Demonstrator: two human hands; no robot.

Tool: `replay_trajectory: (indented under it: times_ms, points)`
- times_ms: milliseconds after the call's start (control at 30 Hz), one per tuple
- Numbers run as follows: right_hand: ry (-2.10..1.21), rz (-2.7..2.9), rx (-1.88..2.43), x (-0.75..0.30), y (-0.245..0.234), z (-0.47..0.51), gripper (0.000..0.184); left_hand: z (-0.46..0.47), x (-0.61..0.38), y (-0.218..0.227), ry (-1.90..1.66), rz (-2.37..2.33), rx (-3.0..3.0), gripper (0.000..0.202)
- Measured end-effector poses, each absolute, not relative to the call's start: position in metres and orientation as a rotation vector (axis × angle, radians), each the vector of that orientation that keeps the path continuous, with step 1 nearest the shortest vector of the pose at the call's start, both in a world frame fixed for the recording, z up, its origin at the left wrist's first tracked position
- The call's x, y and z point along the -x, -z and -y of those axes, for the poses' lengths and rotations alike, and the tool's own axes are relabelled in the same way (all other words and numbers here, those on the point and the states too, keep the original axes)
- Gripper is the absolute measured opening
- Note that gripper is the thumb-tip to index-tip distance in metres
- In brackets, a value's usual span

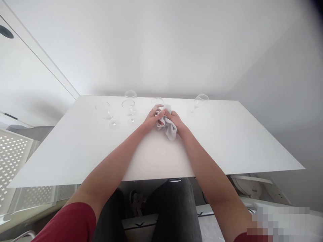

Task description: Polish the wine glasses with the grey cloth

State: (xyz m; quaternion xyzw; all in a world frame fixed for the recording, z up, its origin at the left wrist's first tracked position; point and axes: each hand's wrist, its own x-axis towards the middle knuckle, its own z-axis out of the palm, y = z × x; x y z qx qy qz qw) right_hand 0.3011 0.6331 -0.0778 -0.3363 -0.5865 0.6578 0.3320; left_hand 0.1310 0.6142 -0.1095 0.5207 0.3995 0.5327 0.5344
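Over the far middle of the white table (207, 144), both of my hands are together around a clear wine glass (157, 100) and a pale grey cloth (171, 131). My left hand (151, 118) is closed about the glass, whose rim shows just above the fingers. Bunched in my right hand (176, 120), the cloth presses against the glass and hangs down toward the tabletop. The glass's stem and foot are hidden behind fingers and cloth.
Three stemmed glasses stand to the left: one nearer (103, 107), one beside it (128, 104) and one at the back edge (131, 94). Another glass (202, 97) is at the right. A white wall (156, 47) rises behind the table; perforated white baskets (12, 158) sit at lower left.
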Motion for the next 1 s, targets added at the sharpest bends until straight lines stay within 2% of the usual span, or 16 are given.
replay_trajectory:
  times_ms: [100, 300, 433, 567, 733, 800, 900, 1000]
  points:
    - [-1.662, 1.637, 0.838, -0.301, 0.080, -0.633, 0.064, -0.615, -0.128, 0.108, -1.383, -0.940, -1.240, 0.064]
    - [-1.068, 1.959, 0.951, -0.292, 0.094, -0.634, 0.051, -0.620, -0.125, 0.108, -1.557, -0.859, -1.277, 0.061]
    - [-1.165, 1.572, 1.021, -0.287, 0.105, -0.640, 0.057, -0.619, -0.125, 0.106, -1.583, -0.905, -1.296, 0.059]
    - [-1.042, 1.126, 1.063, -0.290, 0.111, -0.653, 0.054, -0.615, -0.125, 0.103, -1.605, -0.888, -1.333, 0.062]
    - [-1.478, 1.171, 0.970, -0.287, 0.102, -0.648, 0.066, -0.612, -0.127, 0.102, -1.616, -0.791, -1.397, 0.066]
    - [-1.540, 1.278, 0.984, -0.286, 0.097, -0.642, 0.063, -0.612, -0.128, 0.101, -1.581, -0.764, -1.422, 0.071]
    - [-1.379, 1.483, 1.066, -0.286, 0.095, -0.638, 0.047, -0.611, -0.129, 0.099, -1.577, -0.731, -1.448, 0.071]
    - [-1.076, 1.667, 1.213, -0.286, 0.097, -0.640, 0.044, -0.609, -0.129, 0.096, -1.576, -0.731, -1.477, 0.067]
